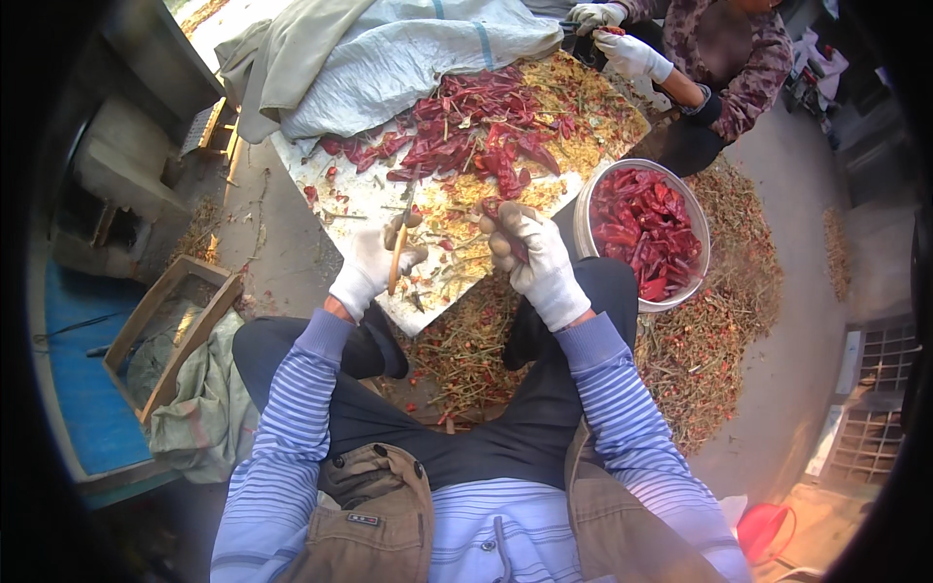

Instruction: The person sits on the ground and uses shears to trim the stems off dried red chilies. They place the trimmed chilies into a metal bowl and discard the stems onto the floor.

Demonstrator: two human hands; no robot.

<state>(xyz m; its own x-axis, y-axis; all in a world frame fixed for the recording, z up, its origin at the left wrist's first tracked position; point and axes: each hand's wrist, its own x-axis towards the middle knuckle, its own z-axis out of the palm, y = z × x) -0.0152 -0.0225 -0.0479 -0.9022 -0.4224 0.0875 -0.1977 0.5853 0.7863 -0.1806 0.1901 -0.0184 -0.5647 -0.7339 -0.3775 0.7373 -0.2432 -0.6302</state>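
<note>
My left hand (373, 255), in a white work glove with soiled fingertips, grips a slim cutting tool with an orange-brown handle (398, 259). Its narrow metal end points away from me; whether it is scissors or a knife I cannot tell. Opposite it, my gloved right hand (531, 248) holds a dried red chili pepper (518, 246), partly hidden by the fingers. Both hands are over the near part of a pale board (421, 310). Farther up that board lies a heap of dried red chilies (466, 120), among scattered yellow seeds and stem bits.
Beside my right knee stands a white bucket (703, 255) of chilies. Stem litter (718, 350) covers the floor around it. A woven sack (379, 80) drapes the board's far side. Across it, a gloved co-worker (751, 80) handles a chili. A wooden-framed sieve (186, 342) leans at left.
</note>
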